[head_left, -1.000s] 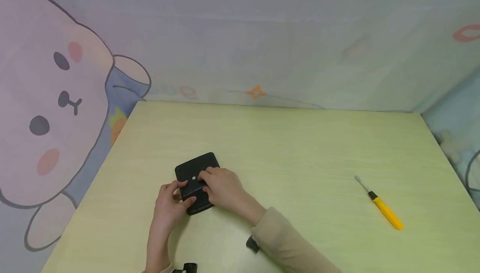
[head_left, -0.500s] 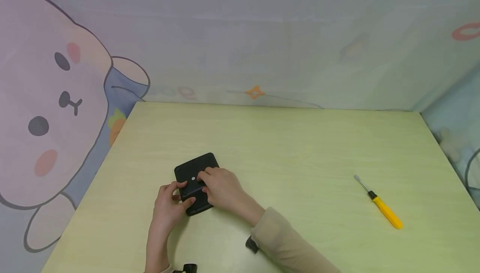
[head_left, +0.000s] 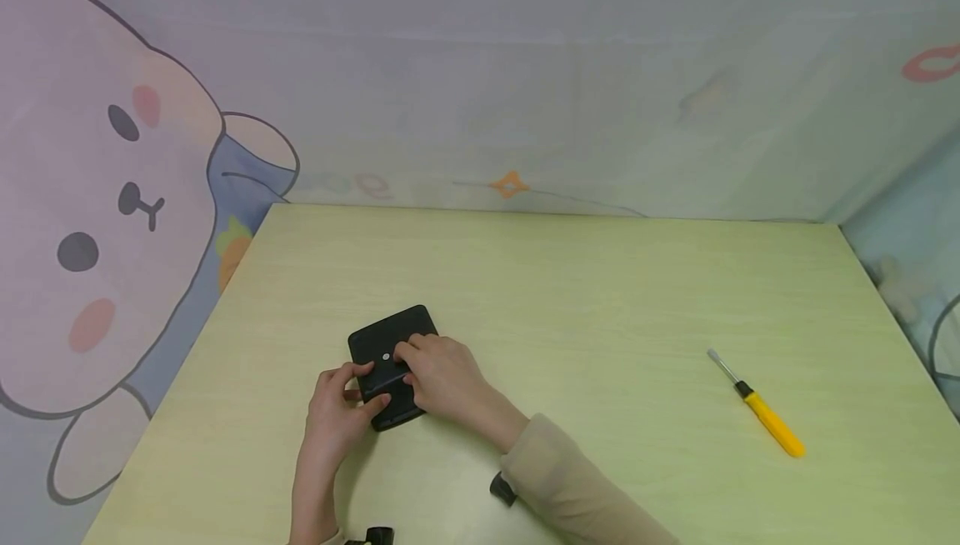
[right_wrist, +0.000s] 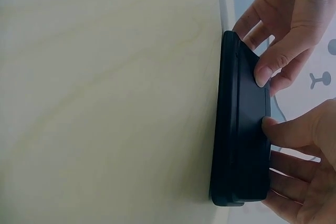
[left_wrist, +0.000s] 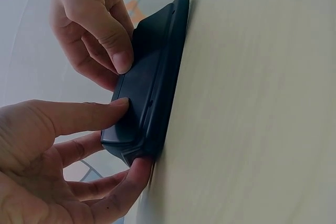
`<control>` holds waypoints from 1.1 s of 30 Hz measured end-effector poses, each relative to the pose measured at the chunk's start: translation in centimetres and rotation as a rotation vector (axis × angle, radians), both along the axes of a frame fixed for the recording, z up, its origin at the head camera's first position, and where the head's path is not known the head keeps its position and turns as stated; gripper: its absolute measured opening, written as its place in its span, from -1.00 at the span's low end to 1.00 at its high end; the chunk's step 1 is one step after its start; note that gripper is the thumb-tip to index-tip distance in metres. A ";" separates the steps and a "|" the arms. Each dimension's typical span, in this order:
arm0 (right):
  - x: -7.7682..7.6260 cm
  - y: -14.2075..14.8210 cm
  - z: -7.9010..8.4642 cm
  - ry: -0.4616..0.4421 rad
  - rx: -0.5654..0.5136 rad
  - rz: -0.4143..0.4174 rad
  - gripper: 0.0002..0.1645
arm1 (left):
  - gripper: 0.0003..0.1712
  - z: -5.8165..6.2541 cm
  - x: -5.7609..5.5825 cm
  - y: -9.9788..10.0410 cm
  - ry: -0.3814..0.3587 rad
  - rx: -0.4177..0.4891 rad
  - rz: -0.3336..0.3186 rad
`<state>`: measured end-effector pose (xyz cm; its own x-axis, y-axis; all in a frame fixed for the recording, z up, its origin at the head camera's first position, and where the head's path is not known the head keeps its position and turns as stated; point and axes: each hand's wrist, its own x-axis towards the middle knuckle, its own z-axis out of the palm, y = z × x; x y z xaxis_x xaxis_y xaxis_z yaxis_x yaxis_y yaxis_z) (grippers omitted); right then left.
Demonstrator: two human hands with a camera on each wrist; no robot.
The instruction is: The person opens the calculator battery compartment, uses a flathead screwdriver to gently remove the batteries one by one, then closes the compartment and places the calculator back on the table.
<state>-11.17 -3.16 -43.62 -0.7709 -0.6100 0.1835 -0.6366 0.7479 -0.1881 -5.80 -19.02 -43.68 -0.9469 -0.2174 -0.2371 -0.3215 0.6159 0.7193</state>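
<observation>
A black, flat, rectangular device [head_left: 390, 335] with a raised section and a small silvery round spot lies on the table, left of centre. Its exact kind cannot be told. My left hand [head_left: 335, 413] grips its left edge; in the left wrist view the thumb [left_wrist: 89, 117] rests on the raised section and a finger touches the device's corner. From the other side my right hand [head_left: 447, 376] holds it, its thumb [right_wrist: 289, 132] on the raised section in the right wrist view and its curled fingers at the far edge. Part of the device's right side is hidden by this hand.
A screwdriver [head_left: 776, 426] with a yellow handle lies on the right of the pale table [head_left: 570, 278]. A printed cloth [head_left: 600, 95] hangs behind the table's back edge and along its left side. A dark cable [head_left: 937, 345] shows at the far right.
</observation>
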 end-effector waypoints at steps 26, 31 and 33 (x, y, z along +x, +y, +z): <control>-0.5 0.5 0.3 0.017 0.021 0.087 -0.78 | -0.43 -0.2 0.1 -0.1 0.012 0.018 -0.004; -0.6 0.6 0.3 0.066 -0.016 0.089 -0.85 | -0.44 -0.2 0.0 -0.1 0.011 0.016 -0.009; -0.6 0.5 0.4 0.085 -0.034 0.085 -0.89 | -0.44 -0.2 -0.1 -0.1 0.011 0.017 -0.010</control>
<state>-11.79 -2.63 -43.26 -0.6974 -0.6647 0.2678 -0.7122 0.6846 -0.1554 -5.90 -19.09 -43.85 -0.9514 -0.2040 -0.2306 -0.3077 0.6066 0.7330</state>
